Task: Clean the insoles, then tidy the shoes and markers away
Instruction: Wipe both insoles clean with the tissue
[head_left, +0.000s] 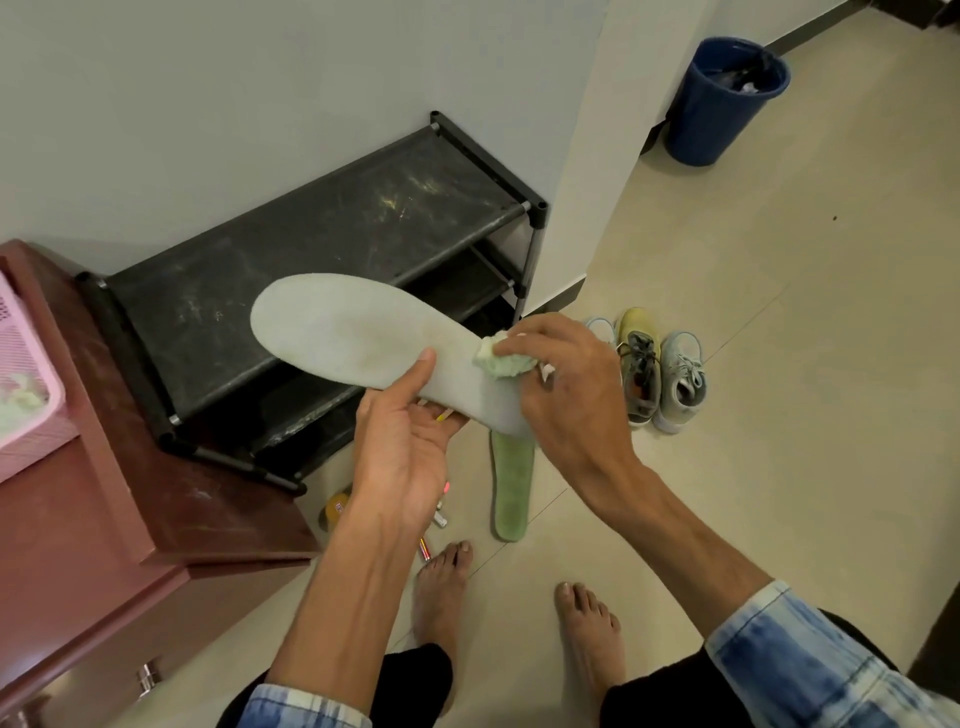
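Observation:
My left hand holds a pale grey insole from below, thumb curled over its near edge. Above the heel end, my right hand pinches a light green cloth and presses it onto the insole. A second, green insole lies on the floor below. Two shoes stand by the wall: a yellow-grey shoe and a light blue shoe. Several markers lie on the floor under my left wrist, partly hidden.
A black shoe rack with dusty shelves stands against the wall. A maroon cabinet at left carries a pink basket. A blue bin stands at the far right. A small orange jar sits by the cabinet. My bare feet are below.

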